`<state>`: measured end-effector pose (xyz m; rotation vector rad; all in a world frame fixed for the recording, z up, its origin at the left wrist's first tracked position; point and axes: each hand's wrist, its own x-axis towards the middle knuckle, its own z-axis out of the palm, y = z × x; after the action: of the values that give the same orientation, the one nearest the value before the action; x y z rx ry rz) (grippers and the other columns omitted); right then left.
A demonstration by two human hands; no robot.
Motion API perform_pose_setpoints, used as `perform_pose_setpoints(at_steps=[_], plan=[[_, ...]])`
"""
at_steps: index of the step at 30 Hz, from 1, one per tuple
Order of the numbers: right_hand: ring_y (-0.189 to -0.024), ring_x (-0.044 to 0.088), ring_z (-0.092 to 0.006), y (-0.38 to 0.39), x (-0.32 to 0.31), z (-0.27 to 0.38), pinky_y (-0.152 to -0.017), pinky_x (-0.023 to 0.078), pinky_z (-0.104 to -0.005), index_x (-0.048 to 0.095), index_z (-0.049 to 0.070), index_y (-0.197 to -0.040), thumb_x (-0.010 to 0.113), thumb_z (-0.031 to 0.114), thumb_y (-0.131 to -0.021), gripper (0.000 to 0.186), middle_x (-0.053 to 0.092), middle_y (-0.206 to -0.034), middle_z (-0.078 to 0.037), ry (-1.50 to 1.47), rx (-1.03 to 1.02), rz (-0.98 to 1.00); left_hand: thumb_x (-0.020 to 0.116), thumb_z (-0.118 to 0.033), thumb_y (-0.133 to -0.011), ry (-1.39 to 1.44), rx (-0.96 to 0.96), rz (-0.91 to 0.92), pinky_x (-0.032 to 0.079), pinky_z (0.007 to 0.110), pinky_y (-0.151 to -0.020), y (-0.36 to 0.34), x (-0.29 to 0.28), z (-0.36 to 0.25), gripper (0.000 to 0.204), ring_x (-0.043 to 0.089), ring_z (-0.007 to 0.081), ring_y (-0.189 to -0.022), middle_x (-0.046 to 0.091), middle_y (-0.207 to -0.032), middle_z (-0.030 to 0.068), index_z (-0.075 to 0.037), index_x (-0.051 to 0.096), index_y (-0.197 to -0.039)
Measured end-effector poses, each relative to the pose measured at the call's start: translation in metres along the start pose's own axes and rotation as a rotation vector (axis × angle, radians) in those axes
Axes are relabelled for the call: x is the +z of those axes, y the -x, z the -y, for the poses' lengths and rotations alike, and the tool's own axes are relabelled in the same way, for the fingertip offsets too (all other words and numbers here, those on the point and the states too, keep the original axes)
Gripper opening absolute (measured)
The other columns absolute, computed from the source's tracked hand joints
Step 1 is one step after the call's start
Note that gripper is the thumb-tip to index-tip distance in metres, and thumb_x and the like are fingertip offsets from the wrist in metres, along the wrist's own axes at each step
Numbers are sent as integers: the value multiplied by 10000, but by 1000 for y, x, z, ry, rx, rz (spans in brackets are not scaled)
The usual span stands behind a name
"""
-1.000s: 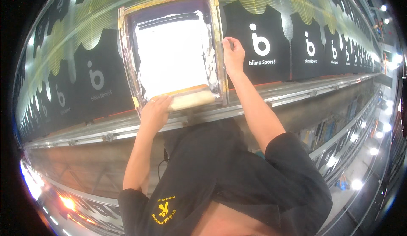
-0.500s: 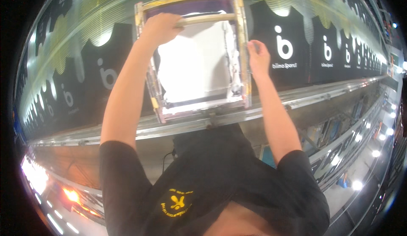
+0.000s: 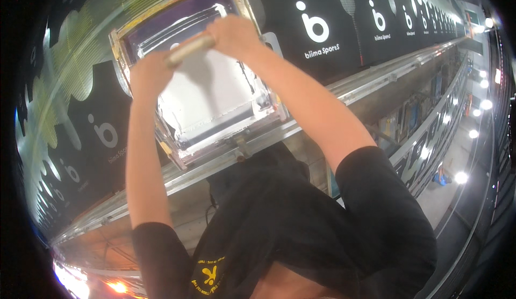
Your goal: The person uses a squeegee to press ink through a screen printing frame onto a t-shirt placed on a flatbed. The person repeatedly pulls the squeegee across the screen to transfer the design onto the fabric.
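A squeegee with a pale wooden handle (image 3: 189,51) lies across a screen-printing frame (image 3: 249,7), held by both my hands. My left hand (image 3: 149,75) closes round the handle's left end, and my right hand (image 3: 235,36) grips its right end. White ink (image 3: 200,97) covers much of the mesh on the near side of the squeegee. Beyond it, streaks of white run over the dark purple mesh (image 3: 201,3). The squeegee's blade is hidden behind the handle and my hands. The frame rests over the print table, its near edge by the metal rail.
Black garment panels with white prints (image 3: 317,41) line the long table to the right. More black panels (image 3: 99,121) lie to the left, with fainter prints. A metal rail (image 3: 355,92) runs along the table's near edge, and an aisle with lights (image 3: 449,191) stretches off at right.
My right hand has left the frame's right side and taken hold of the squeegee handle beside my left hand. The squeegee has moved nearer to me. The whole view has tilted and shifted.
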<state>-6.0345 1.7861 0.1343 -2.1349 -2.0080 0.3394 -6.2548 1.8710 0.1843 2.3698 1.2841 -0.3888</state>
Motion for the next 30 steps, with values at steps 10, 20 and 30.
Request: perform_pose_setpoints(at_steps=[10, 20, 30], plan=[[-891, 700, -222, 214, 28, 44, -779, 546, -378, 677, 126, -837, 693, 176, -802, 63, 664, -884, -36, -96, -165, -248, 760, -231, -854, 76, 219, -376, 598, 458, -858, 177, 128, -20, 305, 732, 311, -1068, 765, -1127, 98, -149, 741, -1147], [-883, 747, -324, 18, -41, 8, -740, 584, -483, 739, 151, -881, 799, 491, -846, 347, 758, -879, -68, -88, -75, 31, 778, -497, -887, -44, 140, -22, 604, 496, -773, 15, -14, 13, 406, 758, 368, -852, 776, -881, 139, -93, 802, -915], [-886, 728, -317, -35, -15, -3, -762, 557, -484, 773, 134, -915, 833, 522, -821, 403, 747, -895, -74, -23, -7, 8, 816, -494, -814, -60, 64, -132, 598, 451, -815, -35, -14, 21, 392, 756, 302, -920, 778, -892, 85, -122, 828, -937]])
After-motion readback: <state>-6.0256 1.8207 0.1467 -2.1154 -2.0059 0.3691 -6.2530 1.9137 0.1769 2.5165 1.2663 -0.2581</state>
